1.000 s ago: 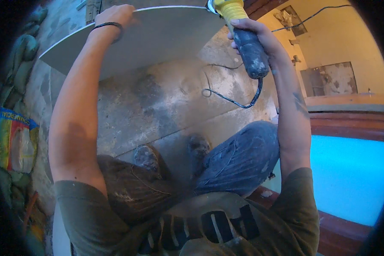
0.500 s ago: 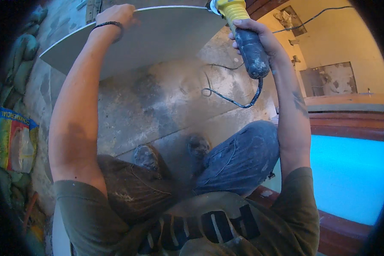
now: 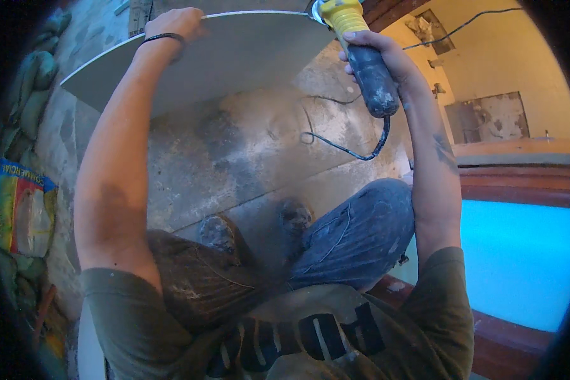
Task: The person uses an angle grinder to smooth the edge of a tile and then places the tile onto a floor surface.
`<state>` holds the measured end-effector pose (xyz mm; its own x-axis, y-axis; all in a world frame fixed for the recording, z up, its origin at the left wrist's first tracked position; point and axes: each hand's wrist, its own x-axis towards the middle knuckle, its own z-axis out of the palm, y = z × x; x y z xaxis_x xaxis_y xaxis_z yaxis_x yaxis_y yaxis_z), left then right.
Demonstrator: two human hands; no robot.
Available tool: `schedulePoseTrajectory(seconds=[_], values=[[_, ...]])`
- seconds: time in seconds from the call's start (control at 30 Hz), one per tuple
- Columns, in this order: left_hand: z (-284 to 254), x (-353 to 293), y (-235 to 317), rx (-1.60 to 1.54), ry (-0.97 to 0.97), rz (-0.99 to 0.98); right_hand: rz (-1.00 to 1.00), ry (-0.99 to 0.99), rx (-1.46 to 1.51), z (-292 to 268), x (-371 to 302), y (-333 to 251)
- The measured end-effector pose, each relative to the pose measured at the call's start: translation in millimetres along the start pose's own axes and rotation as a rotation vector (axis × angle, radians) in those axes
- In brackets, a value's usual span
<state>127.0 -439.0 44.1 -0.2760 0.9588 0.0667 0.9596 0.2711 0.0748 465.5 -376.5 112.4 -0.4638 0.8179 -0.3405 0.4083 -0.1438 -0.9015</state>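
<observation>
My left hand (image 3: 175, 25), a dark braided band at its wrist, is closed over the upper edge of a large thin grey tile (image 3: 234, 63). The tile leans with its pale edge up. My right hand (image 3: 386, 54) is wrapped round the dusty black rear grip of a yellow-and-black corded angle grinder (image 3: 372, 79). The grinder's head meets the right end of the tile's upper edge, at the top of the picture; its disc is mostly out of sight. From the grip a dark cord (image 3: 377, 149) loops down towards the floor.
Below the tile lies a dusty concrete floor (image 3: 196, 168), with my shoes (image 3: 218, 233) and bent knees close by. Full sacks (image 3: 35, 82) and a colourful bag (image 3: 25, 209) line the left. At right are a red-brown frame (image 3: 513, 183) and a bright blue panel (image 3: 519, 259).
My left hand and forearm have shifted very slightly to the right. The grinder and my right hand stay almost where they were.
</observation>
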Motion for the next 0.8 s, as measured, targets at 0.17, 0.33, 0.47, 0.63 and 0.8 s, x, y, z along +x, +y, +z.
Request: schedulePoseTrajectory(seconds=[0.17, 0.33, 0.47, 0.63, 0.8], values=[[-7.5, -1.8, 10.8, 0.036, -0.065, -0.003, 0.022, 0.026, 0.002, -3.2, -3.7, 2.0], [-14.1, -3.5, 12.5, 0.036, -0.086, -0.010, -0.007, -0.006, 0.019, -0.8, -3.0, -0.8], [-10.1, -2.2, 5.9, 0.020, -0.057, -0.011, -0.003, -0.025, 0.012, 1.1, -2.2, -3.2], [-2.4, -1.2, 0.9, 0.016, -0.050, -0.015, 0.002, -0.016, -0.010, 2.7, -2.1, -2.6], [-6.9, -3.6, 7.3, 0.043, -0.071, -0.016, -0.010, -0.012, -0.008, 1.3, -3.8, -2.1]])
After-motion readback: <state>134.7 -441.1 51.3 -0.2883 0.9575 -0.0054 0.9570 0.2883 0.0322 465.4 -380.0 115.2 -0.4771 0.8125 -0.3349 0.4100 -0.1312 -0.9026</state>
